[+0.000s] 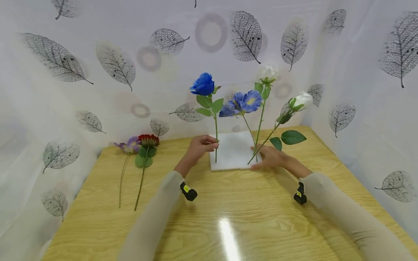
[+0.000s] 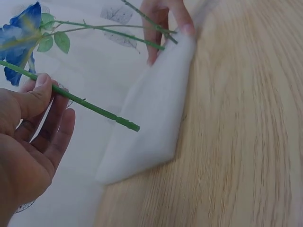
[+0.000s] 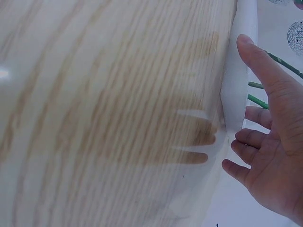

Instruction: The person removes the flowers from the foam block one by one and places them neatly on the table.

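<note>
Pad [image 1: 230, 150]: on table [image 1: 248, 203]
Three flowers [image 1: 260, 122]: pad's right side, by right hand [image 1: 272, 157]
One flower [image 1: 217, 106]: pad's left side, in left hand [image 1: 198, 149]
Two flowers [image 1: 143, 161]: on table, farther left

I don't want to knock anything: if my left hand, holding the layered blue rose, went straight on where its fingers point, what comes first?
Probably the thin green stem of the ruffled blue flower, or your right hand beside it; their depth is unclear.

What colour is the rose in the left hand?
Blue; the rose in the left hand shows best in the head view.
</note>
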`<state>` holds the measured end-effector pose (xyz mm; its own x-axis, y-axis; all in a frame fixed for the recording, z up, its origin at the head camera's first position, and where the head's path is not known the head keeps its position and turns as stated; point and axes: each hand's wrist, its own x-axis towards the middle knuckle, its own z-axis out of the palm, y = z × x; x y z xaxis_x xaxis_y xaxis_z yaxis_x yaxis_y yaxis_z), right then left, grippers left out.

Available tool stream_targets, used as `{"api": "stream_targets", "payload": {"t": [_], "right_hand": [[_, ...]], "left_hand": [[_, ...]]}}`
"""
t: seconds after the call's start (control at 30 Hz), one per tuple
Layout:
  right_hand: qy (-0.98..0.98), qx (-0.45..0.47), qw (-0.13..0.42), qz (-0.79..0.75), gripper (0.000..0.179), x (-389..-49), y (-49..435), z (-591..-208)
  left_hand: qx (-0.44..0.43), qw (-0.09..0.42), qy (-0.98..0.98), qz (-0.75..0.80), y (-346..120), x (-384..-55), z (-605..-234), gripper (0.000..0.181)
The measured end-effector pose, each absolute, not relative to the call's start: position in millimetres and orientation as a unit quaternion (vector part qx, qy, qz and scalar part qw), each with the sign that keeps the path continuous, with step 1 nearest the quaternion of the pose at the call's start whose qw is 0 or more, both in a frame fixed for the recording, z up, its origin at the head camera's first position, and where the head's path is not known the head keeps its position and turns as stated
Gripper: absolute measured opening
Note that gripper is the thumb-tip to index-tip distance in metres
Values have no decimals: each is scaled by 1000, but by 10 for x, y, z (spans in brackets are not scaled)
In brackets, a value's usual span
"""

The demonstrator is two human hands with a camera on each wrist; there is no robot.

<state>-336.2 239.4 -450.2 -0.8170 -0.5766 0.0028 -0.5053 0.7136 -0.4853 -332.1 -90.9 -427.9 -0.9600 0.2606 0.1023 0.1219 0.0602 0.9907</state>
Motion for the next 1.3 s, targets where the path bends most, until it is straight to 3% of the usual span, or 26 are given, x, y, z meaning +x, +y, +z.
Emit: {"api": "stream_targets", "payload": {"t": [0.37,0.73,1.3], "right_hand": [[924,-287,76,-239,89,-3352,2387,-4485],[924,-295,70,-235,91,-3366,2404,-4510],[923,-305,60,-225,91,-3346,2402,-4508]], "left_hand": [[98,54,758,643,-1360,-3202,-4226,23],[130,72,800,581,-1845,-3045,-4187,35],[116,94,840,521,-2528,-2806,-4122,35]]}}
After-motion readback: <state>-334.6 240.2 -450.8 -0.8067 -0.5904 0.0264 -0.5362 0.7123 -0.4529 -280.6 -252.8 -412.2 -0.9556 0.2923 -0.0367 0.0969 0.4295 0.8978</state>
